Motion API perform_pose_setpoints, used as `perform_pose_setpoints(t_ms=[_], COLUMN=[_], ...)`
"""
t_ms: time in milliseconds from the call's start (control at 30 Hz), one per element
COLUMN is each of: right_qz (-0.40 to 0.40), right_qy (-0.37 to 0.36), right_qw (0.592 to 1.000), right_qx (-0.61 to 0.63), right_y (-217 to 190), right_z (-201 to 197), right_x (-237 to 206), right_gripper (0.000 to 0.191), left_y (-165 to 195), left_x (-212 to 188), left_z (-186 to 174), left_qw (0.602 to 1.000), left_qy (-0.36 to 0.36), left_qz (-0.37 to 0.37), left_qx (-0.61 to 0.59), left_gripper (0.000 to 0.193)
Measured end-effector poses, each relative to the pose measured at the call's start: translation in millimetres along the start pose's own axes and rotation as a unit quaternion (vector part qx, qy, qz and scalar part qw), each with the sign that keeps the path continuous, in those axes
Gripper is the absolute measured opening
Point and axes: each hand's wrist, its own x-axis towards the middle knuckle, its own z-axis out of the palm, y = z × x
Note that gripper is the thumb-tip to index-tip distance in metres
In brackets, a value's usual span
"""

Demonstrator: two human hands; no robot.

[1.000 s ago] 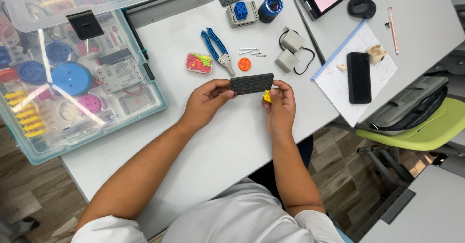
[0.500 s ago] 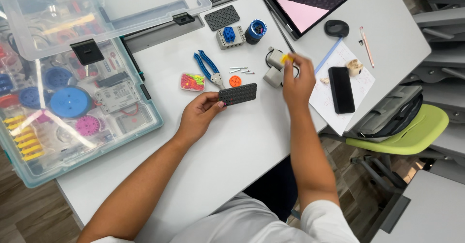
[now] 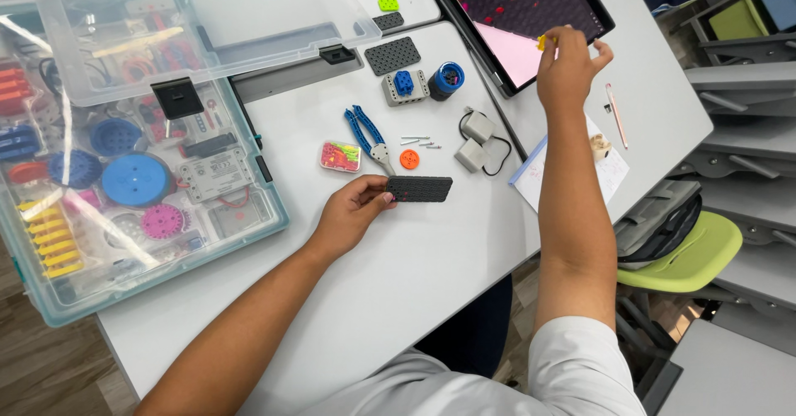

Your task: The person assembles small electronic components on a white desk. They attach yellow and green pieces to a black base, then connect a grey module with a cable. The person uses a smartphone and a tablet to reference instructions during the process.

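Head view — steeply down, close overhead

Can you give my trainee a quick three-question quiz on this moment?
1. What does the left hand hold?
2. True or false: the right hand rests flat on the table.
3. The blue-handled pliers lie nearest: A) the small orange wheel, B) the green chair, C) the pink pen.

Key: 1. The dark perforated plate. 2. False; it is raised before the tablet, pinching a small yellow piece. 3. A.

Tablet screen (image 3: 531,18) lay tilted at the desk's far edge, dark with pink areas, small clear packet (image 3: 341,157) of red and green bits sat mid-desk
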Motion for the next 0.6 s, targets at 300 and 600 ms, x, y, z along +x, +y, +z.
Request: perform_pose_setpoints(t_ms=[300, 600], right_qz=[0.003, 0.334], right_qy=[0.048, 0.099], right_qw=[0.999, 0.749], right_qx=[0.019, 0.564], right_y=[15.0, -66.9], right_z=[-0.9, 1.3], right_x=[-14.3, -155.4], right_gripper=[0.012, 0.025], left_y=[7.2, -3.0], left_x=[-0.1, -0.5], left_z=[3.5, 0.6], left_qw=[1.000, 1.000], left_qy=[0.017, 0.016], left_qz=[-0.022, 0.011], left_qx=[0.007, 0.001], left_gripper=[0.025, 0.025])
